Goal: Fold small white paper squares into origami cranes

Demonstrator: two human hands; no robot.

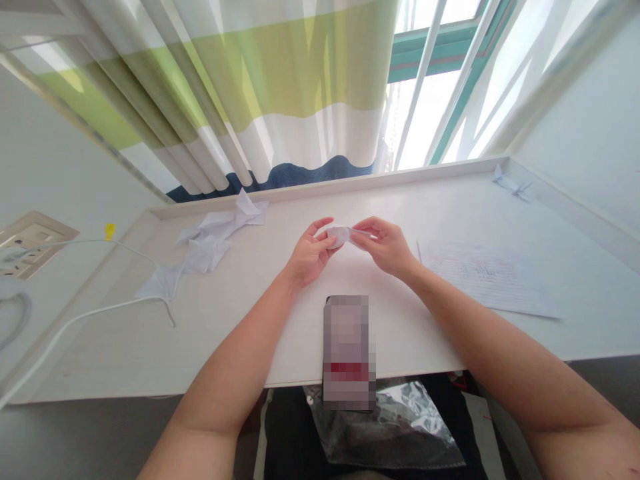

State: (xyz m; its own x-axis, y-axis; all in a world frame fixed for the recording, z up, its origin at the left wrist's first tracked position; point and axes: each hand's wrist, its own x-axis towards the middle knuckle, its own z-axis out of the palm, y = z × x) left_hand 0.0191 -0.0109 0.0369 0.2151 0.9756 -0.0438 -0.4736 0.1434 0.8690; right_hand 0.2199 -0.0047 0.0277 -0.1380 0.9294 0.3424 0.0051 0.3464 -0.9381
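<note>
Left hand [311, 255] and right hand [386, 245], fingers pinched closed on one small folded white paper [340, 235], above a white desk [280, 327]

Details covered, blurred and cropped
The folded paper [340, 235] is partly covered by the left hand [310, 257] and right hand [387, 247]; at six o'clock the phone [346, 350] is pixelated; at three, the sheet's [487, 275] writing is too small; at nine, the socket [43, 235] is cropped.
</note>
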